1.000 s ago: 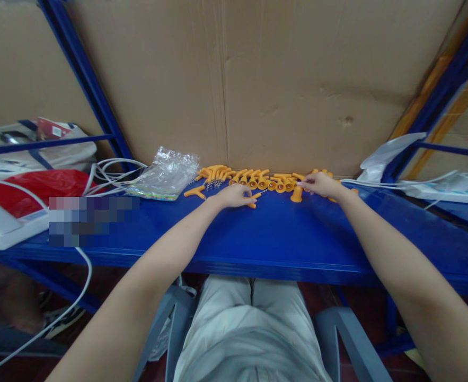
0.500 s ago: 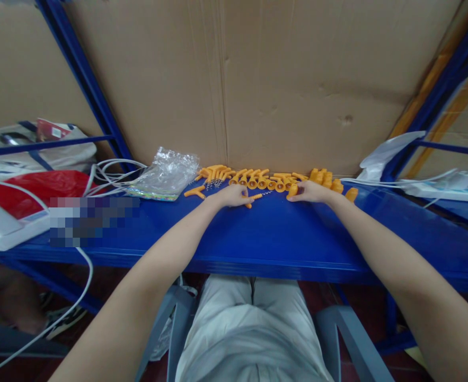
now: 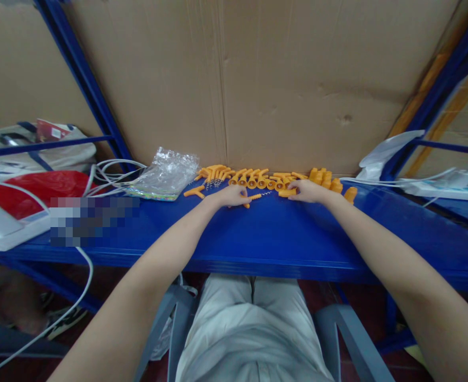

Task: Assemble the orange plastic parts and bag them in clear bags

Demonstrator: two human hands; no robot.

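Note:
My left hand [image 3: 234,196] is closed on the handle of an orange corkscrew [image 3: 254,198], whose metal spiral points right. In my right hand [image 3: 307,191] an orange sleeve [image 3: 284,194] lies sideways, pinched, one end toward the corkscrew's tip. The two parts are apart. Behind them runs a row of orange pieces [image 3: 262,183] with T-handles and round open ends facing me. Left of the row lie several bare corkscrews [image 3: 217,172], and a single corkscrew [image 3: 194,191] lies nearer me. More orange sleeves [image 3: 326,178] stand beyond my right wrist, partly hidden by it.
A clear plastic bag [image 3: 166,175] and white cables [image 3: 114,170] lie on the left of the blue table [image 3: 265,239]. Red plastic [image 3: 59,185] and a power strip [image 3: 15,231] are farther left. Cardboard [image 3: 226,79] closes off the back. Another person's leg shows lower left.
My right hand has turned the sleeve from upright to sideways and brought it slightly left, toward the corkscrew's spiral. My left hand has stayed nearly in place.

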